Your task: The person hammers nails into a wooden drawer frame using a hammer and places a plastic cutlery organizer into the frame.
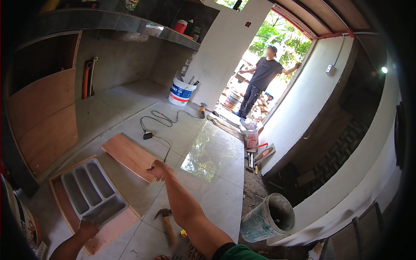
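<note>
My right hand (160, 170) reaches out and closes on the near right end of a flat wooden board (130, 157), which is at the tiled floor. To its left is a shallow wooden drawer box (123, 223) with a grey plastic cutlery tray (104, 211) inside, split into several long compartments. My left hand (89, 229) is closed at the tray's near edge, its fingertips partly hidden. A claw hammer (168, 225) with a wooden handle lies on the tiles below my right forearm.
A corded power tool (203, 110) and its cable lie ahead. A white bucket (181, 92) holds tools by the wall. Another person (265, 78) stands in the doorway. At right are a dirty bucket (271, 219), a sack (251, 135) and trowels (265, 154). Concrete counter (99, 19) overhangs left.
</note>
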Demonstrator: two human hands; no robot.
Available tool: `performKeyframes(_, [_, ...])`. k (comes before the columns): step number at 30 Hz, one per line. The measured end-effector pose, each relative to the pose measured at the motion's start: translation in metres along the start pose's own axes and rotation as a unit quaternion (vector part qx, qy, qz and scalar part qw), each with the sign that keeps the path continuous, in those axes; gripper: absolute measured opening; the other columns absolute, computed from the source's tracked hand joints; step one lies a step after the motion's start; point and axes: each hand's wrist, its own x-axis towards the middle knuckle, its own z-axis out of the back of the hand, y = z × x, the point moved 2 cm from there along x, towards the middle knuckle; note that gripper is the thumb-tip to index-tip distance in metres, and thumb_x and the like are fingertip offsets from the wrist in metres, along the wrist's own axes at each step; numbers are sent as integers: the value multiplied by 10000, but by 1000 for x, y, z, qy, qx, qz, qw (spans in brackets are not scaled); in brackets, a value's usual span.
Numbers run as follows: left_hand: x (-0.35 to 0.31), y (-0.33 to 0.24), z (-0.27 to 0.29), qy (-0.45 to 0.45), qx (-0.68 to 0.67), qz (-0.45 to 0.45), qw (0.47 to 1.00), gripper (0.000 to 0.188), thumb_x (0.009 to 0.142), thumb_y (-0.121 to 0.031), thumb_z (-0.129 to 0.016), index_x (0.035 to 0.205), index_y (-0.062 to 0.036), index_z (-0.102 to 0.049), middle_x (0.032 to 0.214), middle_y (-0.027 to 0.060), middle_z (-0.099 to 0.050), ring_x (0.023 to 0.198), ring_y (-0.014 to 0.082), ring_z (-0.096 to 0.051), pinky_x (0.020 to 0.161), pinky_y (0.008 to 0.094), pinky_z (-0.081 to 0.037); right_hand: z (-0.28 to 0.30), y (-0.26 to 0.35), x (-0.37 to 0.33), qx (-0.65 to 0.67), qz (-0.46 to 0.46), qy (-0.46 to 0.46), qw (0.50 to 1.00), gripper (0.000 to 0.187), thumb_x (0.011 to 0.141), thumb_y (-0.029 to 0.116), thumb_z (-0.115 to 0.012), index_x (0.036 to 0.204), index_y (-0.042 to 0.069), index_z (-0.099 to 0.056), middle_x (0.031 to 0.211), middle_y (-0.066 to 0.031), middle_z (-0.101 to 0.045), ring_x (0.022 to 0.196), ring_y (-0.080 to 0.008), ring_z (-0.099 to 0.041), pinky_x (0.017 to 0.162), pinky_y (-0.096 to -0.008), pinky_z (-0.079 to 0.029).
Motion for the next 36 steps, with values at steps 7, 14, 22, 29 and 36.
performKeyframes(7, [3, 2, -4, 9, 8, -7, 1000, 260, 740, -243, -714, 969, -121, -691, 913, 151, -707, 885, 320, -701, 743, 469, -545, -2, -4, 5, 5, 4, -1, 1000, 442, 862, 432, -665, 1027, 25, -621, 886, -94, -693, 737, -225, -707, 587, -352, -556])
performKeyframes(14, [3, 3, -8, -1, 10, -7, 1000, 279, 735, -231, -721, 983, -111, -677, 900, 147, -705, 872, 320, -701, 746, 463, -543, -2, -4, 6, 3, 0, -4, 1000, 442, 865, 430, -663, 1035, 24, -621, 891, -98, -695, 738, -228, -708, 586, -355, -556])
performKeyframes(22, [3, 2, -6, -5, 7, -7, 1000, 260, 729, -219, -721, 967, -118, -697, 918, 160, -706, 888, 329, -699, 753, 472, -543, -2, -4, 6, -3, -5, 0, 1000, 441, 863, 432, -663, 1038, 29, -622, 893, -102, -696, 744, -228, -711, 593, -358, -560])
performKeyframes(29, [2, 3, -9, -10, 5, -8, 1000, 287, 722, -212, -728, 988, -114, -688, 920, 168, -702, 901, 346, -693, 755, 485, -542, -2, -3, 5, 0, -3, 1, 1000, 453, 858, 441, -666, 1038, 28, -622, 889, -101, -696, 745, -228, -711, 592, -360, -561])
performKeyframes(36, [2, 2, -8, -5, -3, 0, 1000, 303, 733, -217, -721, 1013, -114, -670, 925, 164, -700, 903, 349, -691, 756, 497, -537, -3, -3, 4, -7, -1, -6, 1000, 450, 863, 439, -665, 1027, 22, -623, 872, -92, -695, 732, -220, -709, 583, -353, -562])
